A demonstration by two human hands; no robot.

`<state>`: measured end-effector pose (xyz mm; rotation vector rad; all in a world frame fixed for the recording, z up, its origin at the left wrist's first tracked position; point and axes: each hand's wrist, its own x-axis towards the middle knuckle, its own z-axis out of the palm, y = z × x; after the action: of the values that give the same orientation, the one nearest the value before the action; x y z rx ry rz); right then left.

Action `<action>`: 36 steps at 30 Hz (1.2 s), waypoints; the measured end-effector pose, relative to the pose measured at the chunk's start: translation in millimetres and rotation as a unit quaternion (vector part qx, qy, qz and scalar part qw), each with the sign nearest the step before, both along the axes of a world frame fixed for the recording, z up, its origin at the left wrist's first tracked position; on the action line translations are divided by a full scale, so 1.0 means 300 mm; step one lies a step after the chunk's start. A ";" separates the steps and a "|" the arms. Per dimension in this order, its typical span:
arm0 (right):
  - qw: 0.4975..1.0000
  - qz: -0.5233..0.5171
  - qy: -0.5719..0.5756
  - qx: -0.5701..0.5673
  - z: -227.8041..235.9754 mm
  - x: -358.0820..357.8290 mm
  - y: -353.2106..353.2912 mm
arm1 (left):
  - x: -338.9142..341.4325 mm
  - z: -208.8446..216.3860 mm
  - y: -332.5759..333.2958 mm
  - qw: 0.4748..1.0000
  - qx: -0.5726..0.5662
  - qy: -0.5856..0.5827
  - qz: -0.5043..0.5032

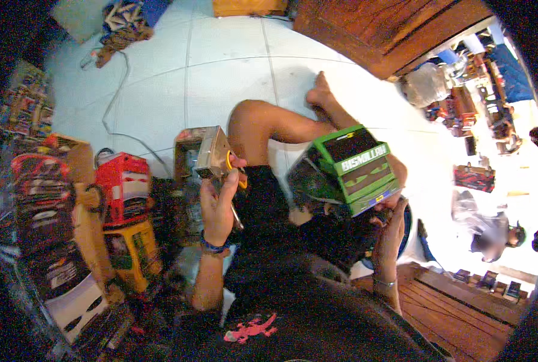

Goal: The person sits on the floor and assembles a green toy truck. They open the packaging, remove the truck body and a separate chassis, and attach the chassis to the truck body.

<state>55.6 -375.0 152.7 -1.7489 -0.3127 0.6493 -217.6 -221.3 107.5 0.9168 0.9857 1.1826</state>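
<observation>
A green toy truck cab [365,172] with a dark windscreen and eye-like marks on its front rests tilted in my right hand [392,220], whose fingers close on its lower edge. My left hand [219,205] is closed round a yellow-handled tool [243,181]; a thin metal part shows below the palm, but its exact kind is unclear. Just beyond those fingers is a small grey-brown box-shaped piece [212,151]. Whether the left hand also touches that piece cannot be made out.
At my left stand a red toy truck cab [123,187], a yellow one [133,253] and several dark ones beside cardboard. A cable [115,111] crosses the white tiled floor [221,66]. My bare leg [281,123] is folded ahead. A wooden door [377,30] stands far right, with clutter beyond.
</observation>
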 end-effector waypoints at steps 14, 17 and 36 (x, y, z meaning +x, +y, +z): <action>0.978 0.135 0.159 0.029 -0.036 0.004 0.121 | -0.324 -0.266 -0.114 0.886 0.033 0.460 0.056; 0.971 0.152 0.170 0.066 -0.057 0.013 0.109 | -0.356 -0.345 -0.201 0.858 -0.021 0.513 0.036; 0.982 0.131 0.127 0.051 -0.095 0.138 -0.010 | -0.333 -0.163 0.171 0.758 0.187 0.623 0.043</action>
<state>97.0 -377.9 124.1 -1.5201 -0.3959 1.0192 -317.6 -170.0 58.7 2.1233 1.8694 0.7332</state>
